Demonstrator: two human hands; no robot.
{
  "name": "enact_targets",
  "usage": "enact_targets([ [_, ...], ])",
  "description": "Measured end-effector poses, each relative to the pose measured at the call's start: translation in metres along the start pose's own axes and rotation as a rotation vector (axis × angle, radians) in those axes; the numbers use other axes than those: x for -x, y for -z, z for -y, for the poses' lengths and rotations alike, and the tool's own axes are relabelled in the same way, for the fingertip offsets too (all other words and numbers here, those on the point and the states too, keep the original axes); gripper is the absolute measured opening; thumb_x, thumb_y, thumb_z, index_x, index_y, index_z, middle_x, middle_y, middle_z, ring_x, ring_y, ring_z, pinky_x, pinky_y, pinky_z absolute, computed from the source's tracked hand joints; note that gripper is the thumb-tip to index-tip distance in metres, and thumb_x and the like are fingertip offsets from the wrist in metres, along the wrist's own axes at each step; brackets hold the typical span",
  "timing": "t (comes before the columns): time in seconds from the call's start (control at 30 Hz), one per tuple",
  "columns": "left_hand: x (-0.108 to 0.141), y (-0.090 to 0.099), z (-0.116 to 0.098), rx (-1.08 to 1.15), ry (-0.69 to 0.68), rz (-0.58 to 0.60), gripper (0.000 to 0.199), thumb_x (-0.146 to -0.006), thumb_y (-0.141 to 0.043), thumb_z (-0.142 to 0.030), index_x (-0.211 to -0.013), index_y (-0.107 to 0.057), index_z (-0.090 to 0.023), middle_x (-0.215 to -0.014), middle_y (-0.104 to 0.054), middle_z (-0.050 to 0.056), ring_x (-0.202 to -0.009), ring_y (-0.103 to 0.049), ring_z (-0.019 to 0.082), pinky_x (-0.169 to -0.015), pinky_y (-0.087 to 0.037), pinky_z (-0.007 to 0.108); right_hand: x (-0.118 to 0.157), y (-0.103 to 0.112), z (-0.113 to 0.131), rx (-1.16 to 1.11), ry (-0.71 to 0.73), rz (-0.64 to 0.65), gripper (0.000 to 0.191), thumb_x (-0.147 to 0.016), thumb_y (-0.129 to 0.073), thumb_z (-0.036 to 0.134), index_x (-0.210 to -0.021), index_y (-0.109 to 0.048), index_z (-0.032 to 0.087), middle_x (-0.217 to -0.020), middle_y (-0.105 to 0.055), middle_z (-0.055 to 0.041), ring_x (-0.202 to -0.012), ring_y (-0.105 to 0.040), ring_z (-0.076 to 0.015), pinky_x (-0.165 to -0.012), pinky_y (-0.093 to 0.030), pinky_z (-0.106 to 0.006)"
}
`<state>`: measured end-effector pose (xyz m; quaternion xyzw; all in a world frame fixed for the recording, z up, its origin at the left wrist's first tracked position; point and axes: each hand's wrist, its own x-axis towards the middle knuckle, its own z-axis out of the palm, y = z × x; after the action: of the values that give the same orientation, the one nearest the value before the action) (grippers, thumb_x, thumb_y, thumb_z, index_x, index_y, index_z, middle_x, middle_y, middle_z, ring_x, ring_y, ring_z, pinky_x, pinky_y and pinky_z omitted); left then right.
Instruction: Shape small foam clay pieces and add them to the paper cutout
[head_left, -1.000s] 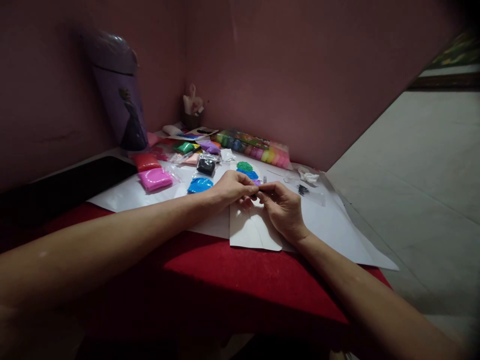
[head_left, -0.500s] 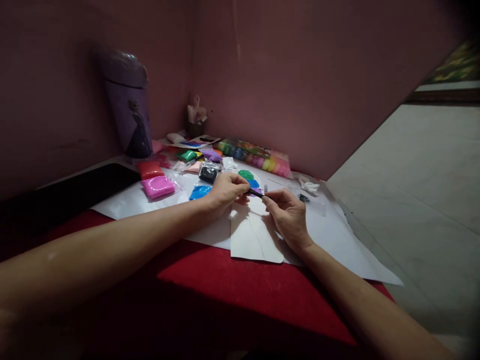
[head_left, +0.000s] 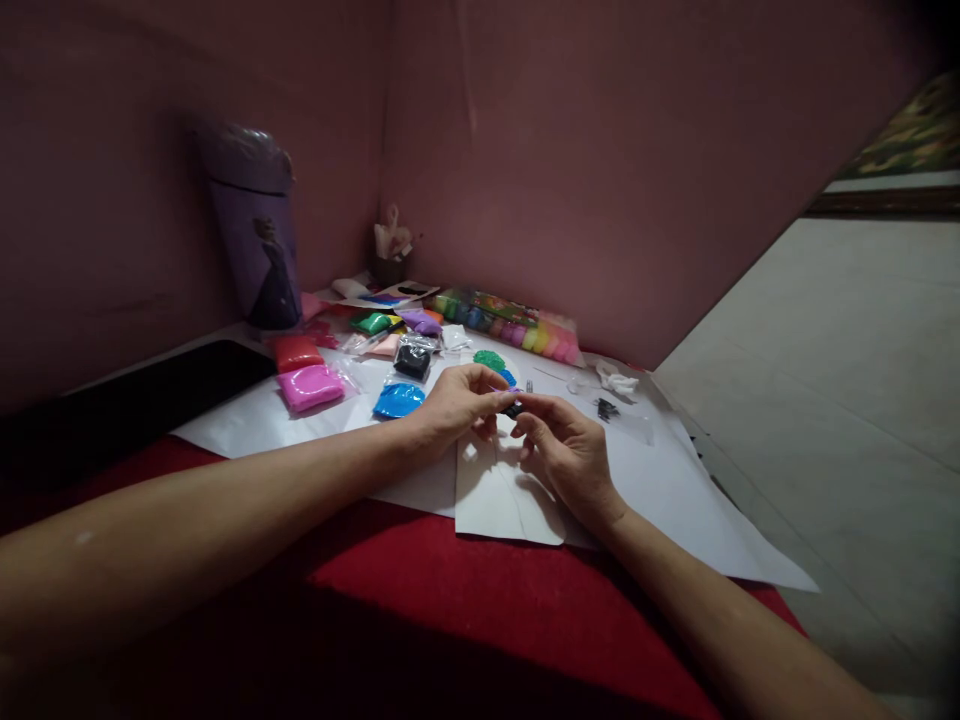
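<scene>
A small piece of black modelling clay [head_left: 512,410] is pinched between the fingertips of both hands, above a white card. My left hand [head_left: 463,400] grips it from the left, fingers closed. From the right, my right hand [head_left: 568,440] holds its other side with thumb and fingers. Underneath lies the white card [head_left: 504,505], with a thin line on it and patches of green clay [head_left: 489,360] and blue clay [head_left: 509,378] near its far end. A little white cube [head_left: 470,452] sits on the card below my left hand.
Bags of pink clay [head_left: 311,387], blue clay [head_left: 400,400] and black clay [head_left: 412,360] lie to the left. Behind stands a long pack of coloured clay [head_left: 510,325]. A purple bin [head_left: 259,250] is at the back left. A clear sheet [head_left: 634,425] rests at right.
The hands have come closer together, and the black clay that stretched between them as a thin strip now shows as a short dark lump. The view has shifted slightly.
</scene>
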<state>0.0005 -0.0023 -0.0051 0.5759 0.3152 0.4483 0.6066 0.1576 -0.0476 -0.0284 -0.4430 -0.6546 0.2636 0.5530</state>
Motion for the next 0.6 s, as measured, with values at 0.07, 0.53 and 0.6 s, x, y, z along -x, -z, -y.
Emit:
enact_targets([
  [0.07,0.000,0.000,0.001,-0.013,0.023,0.025,0.015,-0.077,-0.070,-0.021,-0.084,-0.063,-0.009,-0.053,-0.057,-0.003,-0.039,-0.050,0.007,-0.041,-0.039,0.019,0.000,-0.001,0.001,-0.050,-0.008,-0.021,0.016,-0.080,-0.069,0.026,-0.094,-0.067,0.018,-0.074,-0.067,0.0001,-0.055,-0.058,-0.0112,-0.050,-0.048,-0.025],
  [0.53,0.002,-0.003,0.001,-0.060,0.068,0.232,0.008,-0.080,-0.062,-0.015,-0.073,-0.060,-0.011,-0.042,-0.054,-0.003,-0.034,-0.049,0.008,-0.037,-0.040,0.018,-0.005,0.005,0.006,0.038,0.137,-0.182,0.011,-0.088,-0.062,0.026,-0.095,-0.068,0.019,-0.069,-0.063,0.0014,-0.051,-0.054,-0.0101,-0.046,-0.044,-0.024],
  [0.6,0.003,-0.005,0.005,-0.107,0.099,0.228,0.009,-0.078,-0.061,-0.011,-0.070,-0.058,-0.013,-0.039,-0.052,-0.004,-0.031,-0.047,0.009,-0.035,-0.037,0.018,-0.007,0.008,0.021,0.030,0.243,-0.302,0.010,-0.090,-0.060,0.025,-0.096,-0.066,0.019,-0.074,-0.065,-0.0001,-0.052,-0.056,-0.0104,-0.049,-0.047,-0.026],
])
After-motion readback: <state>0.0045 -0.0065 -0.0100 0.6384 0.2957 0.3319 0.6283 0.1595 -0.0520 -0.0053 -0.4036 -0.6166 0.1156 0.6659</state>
